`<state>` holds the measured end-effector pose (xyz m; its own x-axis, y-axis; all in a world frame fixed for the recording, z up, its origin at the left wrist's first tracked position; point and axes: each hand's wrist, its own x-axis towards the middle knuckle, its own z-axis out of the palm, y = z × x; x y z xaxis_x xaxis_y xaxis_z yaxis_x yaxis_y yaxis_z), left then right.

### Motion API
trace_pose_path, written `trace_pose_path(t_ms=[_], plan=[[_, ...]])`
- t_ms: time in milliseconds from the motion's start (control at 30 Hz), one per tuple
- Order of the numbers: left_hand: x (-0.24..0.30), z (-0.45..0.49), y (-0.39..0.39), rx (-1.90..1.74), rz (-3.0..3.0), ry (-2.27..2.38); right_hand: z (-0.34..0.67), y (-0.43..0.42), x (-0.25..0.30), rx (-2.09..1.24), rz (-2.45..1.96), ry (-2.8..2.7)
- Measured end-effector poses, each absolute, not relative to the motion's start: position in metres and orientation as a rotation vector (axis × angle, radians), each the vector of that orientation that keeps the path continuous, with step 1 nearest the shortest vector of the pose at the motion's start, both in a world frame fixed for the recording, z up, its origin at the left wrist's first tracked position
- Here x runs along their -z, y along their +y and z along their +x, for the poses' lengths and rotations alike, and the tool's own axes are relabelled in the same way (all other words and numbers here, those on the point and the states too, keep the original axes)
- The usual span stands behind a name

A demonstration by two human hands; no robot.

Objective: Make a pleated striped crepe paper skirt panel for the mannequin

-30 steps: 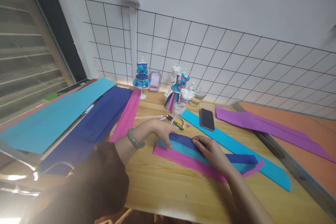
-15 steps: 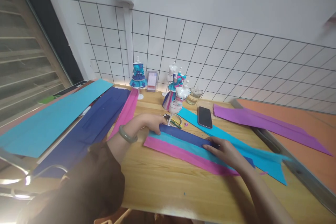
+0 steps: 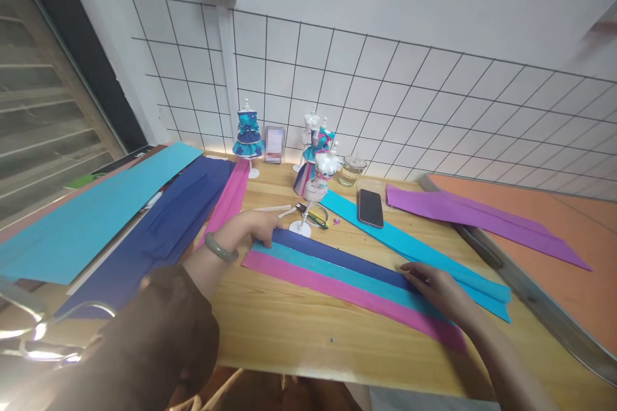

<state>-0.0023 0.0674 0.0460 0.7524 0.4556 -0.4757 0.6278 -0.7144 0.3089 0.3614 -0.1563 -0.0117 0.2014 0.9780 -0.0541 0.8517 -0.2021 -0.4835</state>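
Observation:
A long layered paper strip (image 3: 332, 276) in dark blue, light blue and pink bands lies across the wooden table. At its left end my left hand (image 3: 263, 228), with a jade-like bangle on the wrist, grips the dark blue and light blue edge. My right hand (image 3: 436, 286) has its thumb and fingers closed on the dark blue edge near the right end. Just behind the strip stands a small white dress form (image 3: 318, 187) on a round base. Yellow-and-black snips (image 3: 313, 216) lie beside that base.
Left are light blue (image 3: 106, 205), dark blue (image 3: 159, 225) and pink paper (image 3: 229, 196) sheets. Dressed mini forms (image 3: 248, 135) stand at the back near a glass cup (image 3: 353, 170). A phone (image 3: 370, 208), a bright blue strip (image 3: 424, 250) and purple paper (image 3: 482, 221) lie right.
The layered strip now lies flatter and straighter, its left end further left. My right hand has moved right along it, and the dark blue end sticking out at the right no longer shows.

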Motion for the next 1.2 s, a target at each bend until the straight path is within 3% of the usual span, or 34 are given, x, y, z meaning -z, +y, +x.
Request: trace_pose_path(t_ms=[600,733,933,1200], plan=[[-0.030,-0.072,0.038,0.336,2.288,1.229,0.334,-0.125,0.024,-0.137,-1.967,-1.972],[-0.037,-0.067,0.023,-0.010,2.403,1.411,0.333,-0.121,0.025,-0.095,-1.905,-1.952],[-0.029,-0.039,0.012,-0.718,2.452,1.233,0.304,-0.100,0.004,-0.241,-1.851,-1.810],[-0.002,-0.035,0.014,-0.960,2.400,1.187,0.207,-0.042,-0.030,-0.557,-1.647,-1.724]])
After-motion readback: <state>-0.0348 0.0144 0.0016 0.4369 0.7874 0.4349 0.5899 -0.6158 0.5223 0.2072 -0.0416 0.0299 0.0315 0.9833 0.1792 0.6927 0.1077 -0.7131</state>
